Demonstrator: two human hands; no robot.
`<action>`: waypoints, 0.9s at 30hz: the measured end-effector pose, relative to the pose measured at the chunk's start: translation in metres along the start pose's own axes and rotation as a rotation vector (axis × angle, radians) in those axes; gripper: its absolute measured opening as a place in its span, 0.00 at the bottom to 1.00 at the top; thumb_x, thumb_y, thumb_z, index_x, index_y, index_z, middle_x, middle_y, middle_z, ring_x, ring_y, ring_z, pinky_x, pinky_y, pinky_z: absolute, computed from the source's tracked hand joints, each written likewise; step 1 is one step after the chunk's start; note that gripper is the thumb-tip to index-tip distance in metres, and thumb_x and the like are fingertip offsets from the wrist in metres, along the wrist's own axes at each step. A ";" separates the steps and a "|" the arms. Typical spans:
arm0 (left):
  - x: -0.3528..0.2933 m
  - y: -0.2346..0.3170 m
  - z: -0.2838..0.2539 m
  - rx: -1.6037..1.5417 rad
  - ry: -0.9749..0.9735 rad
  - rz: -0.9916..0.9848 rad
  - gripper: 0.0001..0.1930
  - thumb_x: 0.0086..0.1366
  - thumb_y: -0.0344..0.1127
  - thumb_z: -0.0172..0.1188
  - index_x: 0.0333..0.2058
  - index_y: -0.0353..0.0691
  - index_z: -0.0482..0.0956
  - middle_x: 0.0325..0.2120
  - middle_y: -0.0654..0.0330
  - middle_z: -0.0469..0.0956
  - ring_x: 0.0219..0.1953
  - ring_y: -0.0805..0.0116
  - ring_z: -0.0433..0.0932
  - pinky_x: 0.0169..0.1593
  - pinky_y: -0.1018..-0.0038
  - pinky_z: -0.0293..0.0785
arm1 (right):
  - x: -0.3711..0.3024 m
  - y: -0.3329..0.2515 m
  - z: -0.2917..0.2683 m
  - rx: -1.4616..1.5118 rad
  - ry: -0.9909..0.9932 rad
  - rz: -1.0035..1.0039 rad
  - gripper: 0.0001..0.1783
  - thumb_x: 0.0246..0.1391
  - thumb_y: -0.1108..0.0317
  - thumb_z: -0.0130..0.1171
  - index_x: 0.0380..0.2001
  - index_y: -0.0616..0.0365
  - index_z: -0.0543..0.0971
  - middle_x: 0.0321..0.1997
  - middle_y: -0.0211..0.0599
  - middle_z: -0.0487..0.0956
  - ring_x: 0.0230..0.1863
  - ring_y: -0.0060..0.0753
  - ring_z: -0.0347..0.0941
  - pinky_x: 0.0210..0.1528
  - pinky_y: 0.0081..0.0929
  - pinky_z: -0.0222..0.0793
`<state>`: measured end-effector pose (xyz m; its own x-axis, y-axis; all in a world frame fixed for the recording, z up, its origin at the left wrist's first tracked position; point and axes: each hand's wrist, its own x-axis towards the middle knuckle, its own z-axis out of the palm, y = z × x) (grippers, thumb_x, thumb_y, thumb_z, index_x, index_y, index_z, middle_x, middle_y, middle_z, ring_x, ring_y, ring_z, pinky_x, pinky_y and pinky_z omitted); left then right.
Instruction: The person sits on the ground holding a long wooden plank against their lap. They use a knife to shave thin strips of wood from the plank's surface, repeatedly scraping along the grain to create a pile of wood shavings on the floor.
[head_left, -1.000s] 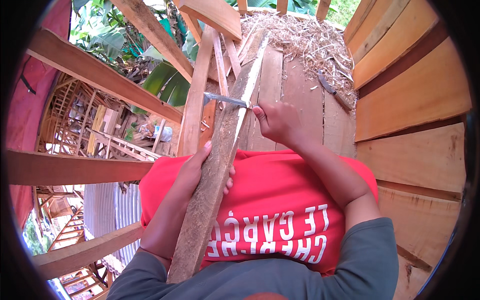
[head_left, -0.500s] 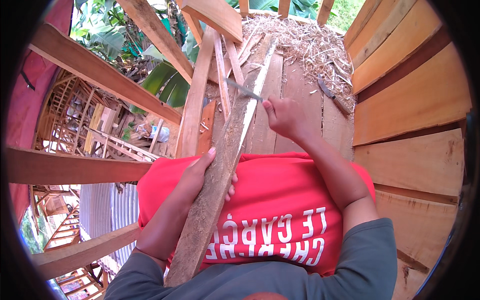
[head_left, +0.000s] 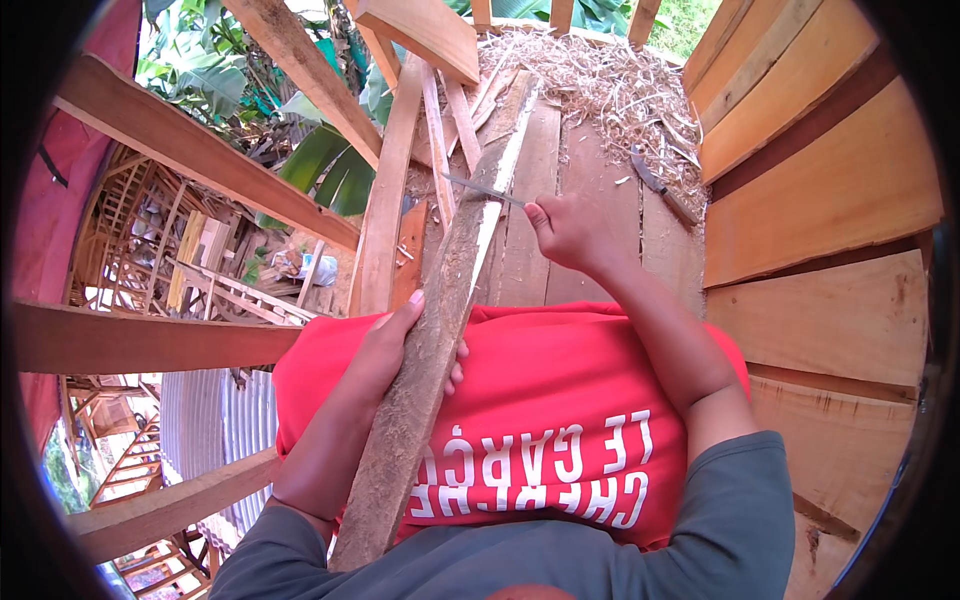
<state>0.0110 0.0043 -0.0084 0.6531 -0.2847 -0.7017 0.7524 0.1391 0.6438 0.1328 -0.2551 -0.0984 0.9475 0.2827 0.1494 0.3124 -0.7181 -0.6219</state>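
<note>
A long rough wooden plank [head_left: 420,400] slants from near my body up and away over the red cloth [head_left: 560,390] on my lap. My left hand [head_left: 392,345] is wrapped round its middle, thumb on the near left side and fingertips showing at the right edge. Farther along, my right hand [head_left: 572,235] is closed round a knife, its handle hidden in the fist. The narrow knife blade [head_left: 480,187] lies across the plank, pointing left. A pale, freshly cut strip [head_left: 490,225] runs along the plank's right edge.
Another knife [head_left: 662,188] lies on the board floor [head_left: 610,250] at the right. Curly wood shavings [head_left: 620,85] are heaped at the far end. A plank wall [head_left: 815,230] stands on the right; timber rails [head_left: 160,335] and upright boards [head_left: 392,200] are on the left.
The knife blade has come slightly nearer to me along the plank and lies flatter across it. My left hand keeps its hold on the plank.
</note>
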 end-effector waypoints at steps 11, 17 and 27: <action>-0.003 -0.001 0.004 0.034 -0.011 0.005 0.27 0.78 0.52 0.36 0.50 0.31 0.71 0.29 0.48 0.79 0.25 0.59 0.82 0.26 0.67 0.81 | -0.016 -0.017 -0.001 -0.068 -0.174 -0.261 0.23 0.66 0.53 0.47 0.26 0.56 0.81 0.23 0.52 0.79 0.29 0.59 0.77 0.33 0.54 0.71; -0.007 0.000 0.003 0.027 -0.026 0.024 0.26 0.78 0.50 0.34 0.49 0.31 0.70 0.28 0.49 0.80 0.24 0.60 0.82 0.26 0.68 0.81 | -0.009 -0.003 0.003 -0.017 -0.093 -0.235 0.25 0.68 0.52 0.45 0.25 0.57 0.81 0.23 0.54 0.78 0.30 0.61 0.77 0.34 0.54 0.71; -0.014 0.002 0.009 -0.008 0.025 -0.031 0.26 0.78 0.50 0.34 0.49 0.31 0.70 0.27 0.50 0.80 0.23 0.61 0.82 0.26 0.68 0.81 | -0.006 0.016 0.014 0.067 -0.010 -0.302 0.23 0.68 0.52 0.45 0.26 0.57 0.76 0.21 0.53 0.77 0.27 0.63 0.75 0.31 0.55 0.69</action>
<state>0.0026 0.0000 0.0060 0.6312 -0.2652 -0.7289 0.7730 0.1378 0.6192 0.1313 -0.2593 -0.1201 0.8114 0.4836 0.3283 0.5746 -0.5569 -0.5998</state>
